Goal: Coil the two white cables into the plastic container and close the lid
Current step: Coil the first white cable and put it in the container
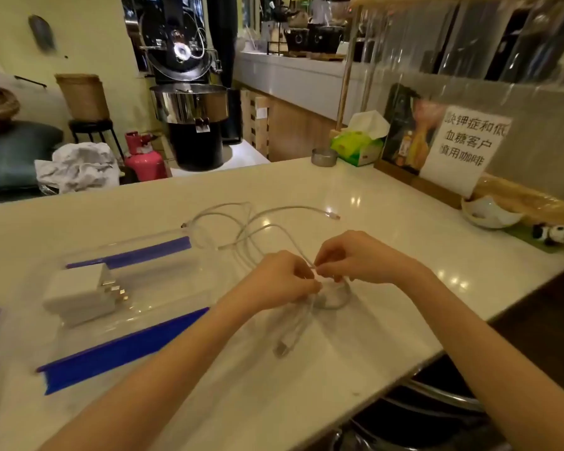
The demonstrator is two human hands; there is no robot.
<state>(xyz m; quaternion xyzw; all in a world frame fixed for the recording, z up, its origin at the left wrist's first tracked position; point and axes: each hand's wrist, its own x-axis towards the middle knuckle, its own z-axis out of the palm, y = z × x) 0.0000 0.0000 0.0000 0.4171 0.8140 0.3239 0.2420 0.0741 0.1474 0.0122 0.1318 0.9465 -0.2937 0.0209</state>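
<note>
on the glossy white bench (388,203), a clear plastic container (134,288) with blue edge strips lies to the left, holding white charger blocks (79,296). far off stand a tissue box (358,146), a small metal tin (323,156) and a paper sign (466,148). thin white cables (241,222) loop loosely between container and hands, long runs stretching away across the bench. the left hand (284,278) and right hand (355,258) each pinch one cable, fingertips nearly meeting above a small coil (337,296).

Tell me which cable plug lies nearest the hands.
The USB plug, on the counter just below the left hand. The other visible ends, including the small connector, lie farther back.
</note>
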